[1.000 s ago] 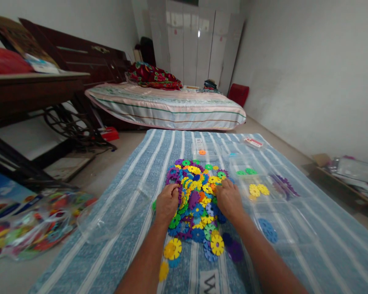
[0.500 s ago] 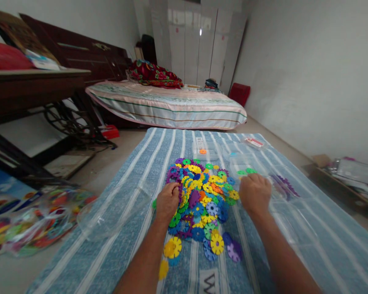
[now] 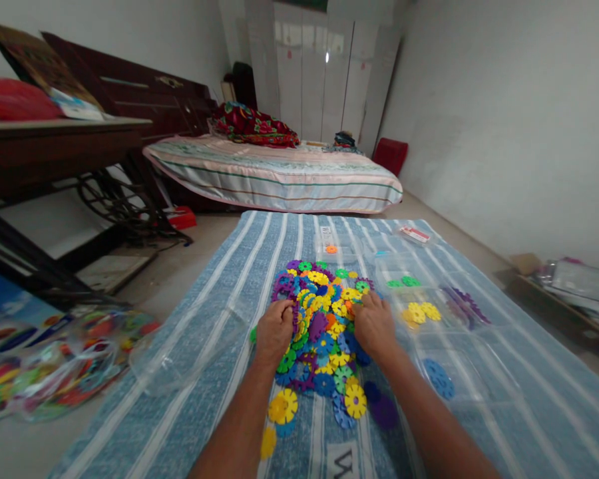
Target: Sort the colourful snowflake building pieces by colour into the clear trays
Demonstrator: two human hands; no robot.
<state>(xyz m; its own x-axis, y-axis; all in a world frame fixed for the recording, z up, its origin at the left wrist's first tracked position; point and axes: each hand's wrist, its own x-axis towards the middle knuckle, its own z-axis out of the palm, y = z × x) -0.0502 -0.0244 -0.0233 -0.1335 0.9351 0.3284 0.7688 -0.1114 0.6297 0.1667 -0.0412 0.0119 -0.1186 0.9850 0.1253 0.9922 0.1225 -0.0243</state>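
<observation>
One pile of uncountable notched discs lies on the tabletop between the left hand and right hand, their fingers curled; whether gripping, I cannot tell. The right hand has returned from the clear containers, which hold one orange disc, two green discs and yellow, blue and purple pieces.

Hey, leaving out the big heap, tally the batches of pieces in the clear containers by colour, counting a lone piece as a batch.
Orange batch: 1
Green batch: 1
Yellow batch: 1
Purple batch: 1
Blue batches: 2, near one and far one
Total: 6
</observation>
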